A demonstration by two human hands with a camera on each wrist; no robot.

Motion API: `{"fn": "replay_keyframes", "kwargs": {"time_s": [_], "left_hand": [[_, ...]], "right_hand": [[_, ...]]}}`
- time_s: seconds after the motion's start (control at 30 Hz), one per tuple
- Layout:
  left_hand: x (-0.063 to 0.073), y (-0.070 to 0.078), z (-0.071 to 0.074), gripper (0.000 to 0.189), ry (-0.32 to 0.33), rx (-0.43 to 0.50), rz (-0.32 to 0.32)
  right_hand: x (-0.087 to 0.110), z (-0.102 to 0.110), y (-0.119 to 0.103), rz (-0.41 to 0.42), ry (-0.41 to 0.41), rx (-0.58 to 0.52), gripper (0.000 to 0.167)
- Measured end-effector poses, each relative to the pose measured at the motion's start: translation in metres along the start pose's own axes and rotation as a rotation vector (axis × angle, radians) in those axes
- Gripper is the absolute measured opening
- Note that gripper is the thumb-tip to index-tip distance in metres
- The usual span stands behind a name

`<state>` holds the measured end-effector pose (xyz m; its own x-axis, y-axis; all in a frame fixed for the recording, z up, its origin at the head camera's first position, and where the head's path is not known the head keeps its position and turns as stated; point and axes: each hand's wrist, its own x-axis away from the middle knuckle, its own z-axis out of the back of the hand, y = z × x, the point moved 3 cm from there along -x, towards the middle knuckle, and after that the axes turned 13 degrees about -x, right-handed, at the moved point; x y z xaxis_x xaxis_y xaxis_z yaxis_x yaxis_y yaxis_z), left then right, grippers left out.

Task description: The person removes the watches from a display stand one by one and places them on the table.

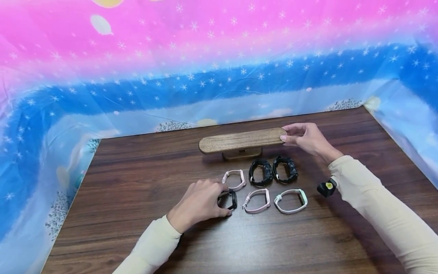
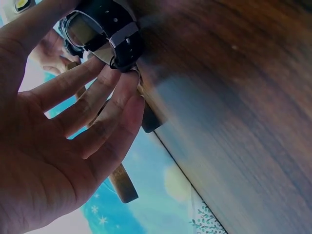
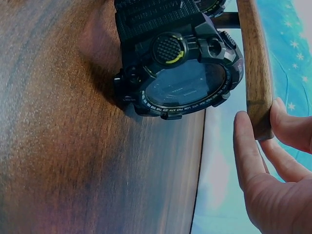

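Observation:
My left hand (image 1: 202, 199) is around a slim black watch (image 1: 234, 200) on the table, its thumb on the near side and fingers on the far side. In the left wrist view the fingertips meet a black strap (image 2: 127, 46) with a buckle. My right hand (image 1: 309, 140) pinches the right end of a wooden stand's long bar (image 1: 243, 140); the right wrist view shows thumb and fingers on either side of that bar (image 3: 258, 87). Between the hands stand two chunky black watches (image 1: 285, 170), two pale pink bands (image 1: 257, 201) and a mint-green band (image 1: 291, 201).
The stand's small wooden base (image 1: 242, 154) rests under the bar near the back of the dark wood table (image 1: 137, 182). A printed pink and blue cloth (image 1: 219, 57) hangs behind and along both sides of the table.

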<state>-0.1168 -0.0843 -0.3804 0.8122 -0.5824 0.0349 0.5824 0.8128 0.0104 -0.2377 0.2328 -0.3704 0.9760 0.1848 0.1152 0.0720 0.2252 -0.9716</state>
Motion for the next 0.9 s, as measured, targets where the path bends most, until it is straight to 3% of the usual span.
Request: {"fn": "replay_keyframes", "kwargs": {"time_s": [0.5, 0.7, 0.9], "left_hand": [[0.010, -0.001, 0.004, 0.068, 0.089, -0.022, 0.017], [0.022, -0.003, 0.014, 0.065, 0.129, -0.001, 0.094], [0.029, -0.010, 0.024, 0.061, 0.251, -0.018, 0.172]], "right_hand": [[0.002, 0.001, 0.001, -0.012, 0.000, -0.051, 0.051], [0.005, 0.000, -0.002, -0.035, -0.003, -0.041, 0.058], [0.012, 0.001, -0.007, 0.002, 0.020, 0.077, 0.064]]}}
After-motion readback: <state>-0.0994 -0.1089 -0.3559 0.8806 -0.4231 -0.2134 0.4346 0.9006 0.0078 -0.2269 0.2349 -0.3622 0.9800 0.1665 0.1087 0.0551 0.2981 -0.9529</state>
